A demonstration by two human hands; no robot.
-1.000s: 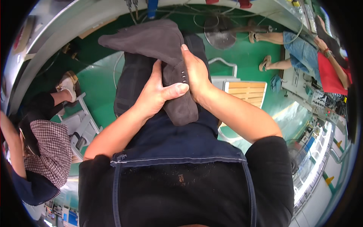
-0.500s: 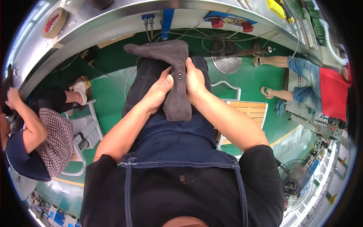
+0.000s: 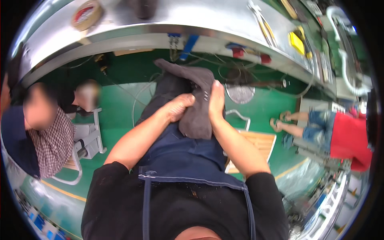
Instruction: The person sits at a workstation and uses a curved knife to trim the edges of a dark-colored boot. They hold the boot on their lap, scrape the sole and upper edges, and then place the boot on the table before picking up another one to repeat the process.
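Note:
A dark grey suede boot point(image 3: 197, 123) lies over my lap, its toe at the far left and its shaft end close to my apron. A short row of small shiny fittings runs along the shaft. My left hand point(image 3: 179, 108) is closed on the boot's left side, thumb on top of the shaft. My right hand point(image 3: 217, 99) presses along the right side near the heel, its fingers partly hidden behind the boot. Beneath the boot is my dark blue apron point(image 3: 180, 150).
A metal workbench point(image 3: 192, 18) crosses ahead, holding a tape roll point(image 3: 87, 16), pliers point(image 3: 264, 26) and a yellow tool point(image 3: 297, 42). A seated person point(image 3: 52, 132) is at left, a person in red point(image 3: 348, 138) at right. A slatted wooden seat point(image 3: 256, 146) stands beside me.
The view has tilted, so more of the bench top shows. The boot sits lower and further right in the picture, slightly turned, with both hands still on it.

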